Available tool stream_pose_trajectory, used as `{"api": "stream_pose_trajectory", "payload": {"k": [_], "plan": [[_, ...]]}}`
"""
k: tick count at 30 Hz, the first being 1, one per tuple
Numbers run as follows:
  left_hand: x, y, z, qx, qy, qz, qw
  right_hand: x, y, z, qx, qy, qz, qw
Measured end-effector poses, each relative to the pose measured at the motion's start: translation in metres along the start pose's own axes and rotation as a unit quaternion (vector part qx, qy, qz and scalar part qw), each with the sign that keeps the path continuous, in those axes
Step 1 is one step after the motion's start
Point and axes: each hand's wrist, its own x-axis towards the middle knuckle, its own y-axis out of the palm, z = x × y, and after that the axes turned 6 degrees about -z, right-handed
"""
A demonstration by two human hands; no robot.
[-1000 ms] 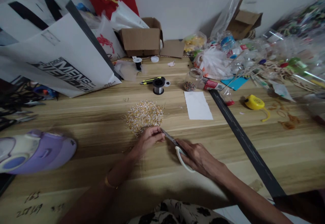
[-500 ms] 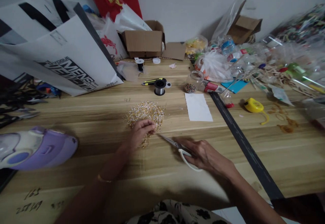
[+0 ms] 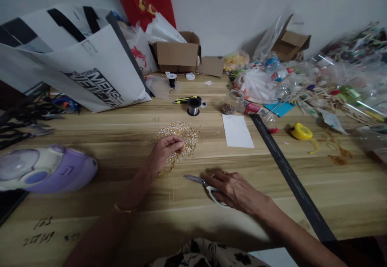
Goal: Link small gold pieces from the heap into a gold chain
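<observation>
A tangled heap of gold and silver beaded strands lies on the wooden table. My left hand is over the near side of the heap, thumb and fingers pinched on part of a beaded strand; a loose length trails below it towards the wrist. My right hand rests low over the table with its fingers round the white handles of a pair of scissors. The scissor blades point left, nearly closed and apart from the beads.
Behind the heap stand a wire spool and a yellow utility knife. A paper sheet, a jar of beads and a tape measure lie to the right. A purple-white appliance sits at the left.
The scissors in my right hand have moved left and down, away from the beads, and their blades look lower to the table. My left hand keeps its pinch. The view has shifted slightly.
</observation>
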Motion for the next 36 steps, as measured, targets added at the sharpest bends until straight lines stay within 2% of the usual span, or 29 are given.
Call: {"api": "stream_pose_trajectory", "payload": {"k": [12,16,19,22,24,26,30,32,34,36], "plan": [[-0.005,0.003,-0.008,0.008,0.002,0.029,1.000,0.009,0.008,0.009,-0.096,0.019,-0.013,0.995],[-0.004,0.002,-0.003,0.003,0.017,0.040,0.999,0.012,0.006,0.011,-0.116,0.028,-0.004,0.993],[-0.002,0.001,0.003,0.002,0.033,0.054,0.998,0.023,-0.006,0.008,-0.063,0.022,-0.012,0.998],[-0.002,0.000,0.005,0.023,0.054,0.071,0.996,0.041,-0.014,-0.002,0.074,0.041,-0.059,0.995],[-0.004,0.001,0.003,0.044,0.069,0.077,0.994,0.056,-0.014,-0.009,0.214,0.075,-0.096,0.969],[-0.005,0.001,0.001,0.062,0.083,0.078,0.992,0.072,-0.008,-0.016,0.332,0.109,-0.115,0.930],[-0.004,0.000,0.000,0.052,0.085,0.068,0.993,0.096,0.007,-0.020,0.553,0.113,-0.099,0.819],[-0.001,-0.001,0.001,0.037,0.074,0.065,0.994,0.102,0.013,-0.020,0.611,0.126,-0.089,0.777],[0.001,-0.002,0.003,0.031,0.064,0.064,0.995,0.104,0.019,-0.020,0.629,0.139,-0.091,0.759],[0.003,-0.003,0.005,0.032,0.056,0.061,0.996,0.104,0.024,-0.022,0.631,0.146,-0.100,0.756]]}}
